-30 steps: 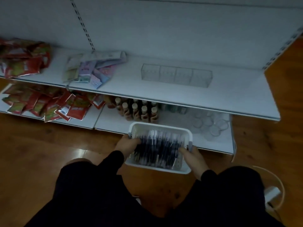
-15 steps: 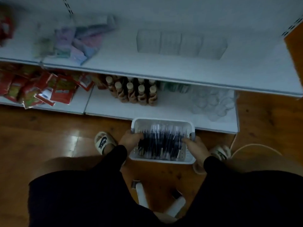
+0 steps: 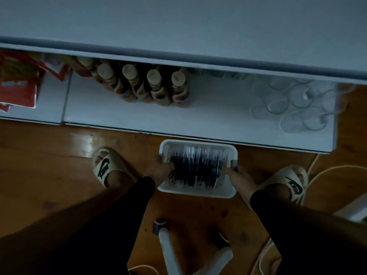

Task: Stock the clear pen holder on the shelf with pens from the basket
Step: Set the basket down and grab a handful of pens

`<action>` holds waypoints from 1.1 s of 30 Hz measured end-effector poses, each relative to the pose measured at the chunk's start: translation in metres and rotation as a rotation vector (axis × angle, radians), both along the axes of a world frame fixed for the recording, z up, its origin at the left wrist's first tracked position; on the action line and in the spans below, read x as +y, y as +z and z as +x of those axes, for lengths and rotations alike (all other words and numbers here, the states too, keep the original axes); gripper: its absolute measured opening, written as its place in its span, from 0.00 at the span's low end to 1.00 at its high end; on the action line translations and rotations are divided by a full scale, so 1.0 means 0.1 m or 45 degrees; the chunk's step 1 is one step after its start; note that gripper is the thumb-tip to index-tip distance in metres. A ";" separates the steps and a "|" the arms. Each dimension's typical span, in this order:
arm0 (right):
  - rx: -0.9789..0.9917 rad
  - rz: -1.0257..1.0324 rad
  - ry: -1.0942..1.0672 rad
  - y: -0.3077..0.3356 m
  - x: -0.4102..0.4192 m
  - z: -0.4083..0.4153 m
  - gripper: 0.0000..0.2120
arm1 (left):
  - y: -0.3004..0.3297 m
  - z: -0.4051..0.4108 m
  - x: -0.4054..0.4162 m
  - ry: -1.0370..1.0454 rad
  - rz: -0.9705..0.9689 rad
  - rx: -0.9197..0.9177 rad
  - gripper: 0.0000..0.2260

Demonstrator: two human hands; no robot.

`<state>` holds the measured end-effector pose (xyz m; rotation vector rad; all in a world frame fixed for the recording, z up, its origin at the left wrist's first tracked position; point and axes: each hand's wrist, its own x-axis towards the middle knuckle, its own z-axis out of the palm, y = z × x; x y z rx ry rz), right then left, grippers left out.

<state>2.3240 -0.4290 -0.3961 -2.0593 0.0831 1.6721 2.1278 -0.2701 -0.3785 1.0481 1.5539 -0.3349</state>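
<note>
The picture is dim and bluish. A pale glare patch lies on the brown wooden floor point(image 3: 83, 139). Red packets point(image 3: 17, 84) are motion-blurred, the clear glass cups point(image 3: 294, 104) soft; edges bend.

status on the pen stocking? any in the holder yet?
Done: nothing visible; the holder is out of view. In hand: left hand and right hand grip the white basket, full of pens, low over the floor beside the bottom shelf. Left: all the stocking.
</note>
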 end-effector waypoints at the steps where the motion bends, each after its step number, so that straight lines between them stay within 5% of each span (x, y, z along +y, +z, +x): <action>1: 0.028 -0.004 0.000 -0.07 -0.01 0.00 0.31 | -0.09 0.00 0.01 -0.013 -0.013 -0.025 0.08; 5: 0.112 -0.014 0.002 -0.31 -0.07 0.02 0.46 | -0.31 -0.06 0.01 -0.040 -0.087 -0.039 0.13; 10: 0.103 -0.056 -0.015 -0.44 -0.12 0.01 0.46 | -0.30 -0.07 0.00 -0.126 -0.041 -0.022 0.14; 12: 0.069 -0.084 0.012 -0.39 -0.09 0.00 0.40 | -0.29 -0.05 -0.02 -0.189 0.033 -0.002 0.13; 15: -0.230 -0.082 0.141 -0.27 -0.02 -0.02 0.18 | -0.26 0.03 -0.05 -0.365 0.469 0.090 0.16; 19: -0.632 0.030 0.245 -0.04 0.08 -0.06 0.12 | -0.21 0.22 -0.11 -0.550 0.605 -0.053 0.16; 25: -0.392 0.142 0.378 -0.01 0.29 -0.21 0.14 | -0.55 0.31 -0.21 -0.705 0.269 0.048 0.19; 33: 0.062 -0.029 0.304 -0.42 0.43 -0.38 0.32 | -0.85 0.36 -0.29 -0.645 0.136 0.269 0.40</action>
